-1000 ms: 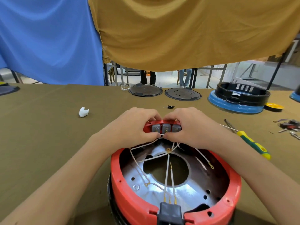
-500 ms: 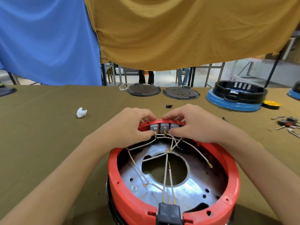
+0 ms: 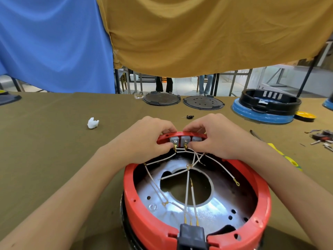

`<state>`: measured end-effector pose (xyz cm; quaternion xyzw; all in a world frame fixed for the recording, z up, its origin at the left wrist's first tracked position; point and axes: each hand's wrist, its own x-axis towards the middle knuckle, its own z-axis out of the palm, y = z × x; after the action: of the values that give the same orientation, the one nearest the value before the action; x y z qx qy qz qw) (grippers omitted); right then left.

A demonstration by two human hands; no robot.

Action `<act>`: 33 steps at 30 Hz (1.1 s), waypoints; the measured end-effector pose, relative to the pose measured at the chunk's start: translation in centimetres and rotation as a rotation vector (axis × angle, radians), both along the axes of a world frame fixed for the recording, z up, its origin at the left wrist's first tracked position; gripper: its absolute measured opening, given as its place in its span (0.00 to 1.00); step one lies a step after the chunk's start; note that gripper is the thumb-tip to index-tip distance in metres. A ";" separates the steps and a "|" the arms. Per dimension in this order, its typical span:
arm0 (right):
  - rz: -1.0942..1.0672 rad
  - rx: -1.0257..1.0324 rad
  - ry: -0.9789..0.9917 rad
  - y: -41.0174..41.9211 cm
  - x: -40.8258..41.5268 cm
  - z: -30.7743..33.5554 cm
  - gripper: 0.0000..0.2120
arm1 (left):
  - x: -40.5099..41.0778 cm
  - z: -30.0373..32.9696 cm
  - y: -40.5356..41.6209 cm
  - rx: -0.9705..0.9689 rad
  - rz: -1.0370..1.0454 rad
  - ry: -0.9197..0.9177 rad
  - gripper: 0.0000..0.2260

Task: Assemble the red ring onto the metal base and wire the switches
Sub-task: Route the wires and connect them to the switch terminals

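Both forearms are extended from the lower corners toward 12 o'clock, converging at the centre. The left hand (image 3: 146, 139) is held palm down, its fingers curled and its thumb tip pressed toward 3 o'clock. The right hand (image 3: 214, 136) is mirrored beside it, fingers curled, thumb tip pointed toward 9 o'clock. The two thumbs are nearly touching.

The ring (image 3: 259, 201) is bright red around a shiny silver base (image 3: 214, 215), crossed by white wires (image 3: 187, 193) with gold tips and a black plug (image 3: 191, 237); the switches (image 3: 183, 140) are grey. The table (image 3: 54, 150) is olive, with a white scrap (image 3: 92, 123), two dark lids (image 3: 161, 99), a black shell (image 3: 270, 101) on a blue rim (image 3: 259, 115), and a yellow disc (image 3: 305, 116). Behind hang a blue cloth (image 3: 54, 44) and a mustard cloth (image 3: 207, 33).
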<state>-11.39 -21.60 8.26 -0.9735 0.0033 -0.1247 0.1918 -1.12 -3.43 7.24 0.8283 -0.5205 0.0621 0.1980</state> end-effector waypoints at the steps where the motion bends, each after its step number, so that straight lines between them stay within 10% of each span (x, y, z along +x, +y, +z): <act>1: 0.002 -0.004 0.000 0.0 0.0 0.0 0.12 | 0.0 0.0 0.0 0.006 -0.001 -0.001 0.12; 27: 0.046 -0.103 0.035 0.0 0.4 -0.4 0.12 | -0.4 0.1 -0.3 0.030 0.009 0.011 0.13; 33: -0.034 0.247 -0.089 -1.3 0.1 0.3 0.15 | 0.0 -0.3 0.1 -0.042 0.012 0.168 0.12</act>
<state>-11.33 -22.92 8.54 -0.9357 0.0266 -0.1697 0.3080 -1.08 -3.32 6.93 0.8294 -0.4956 0.0043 0.2579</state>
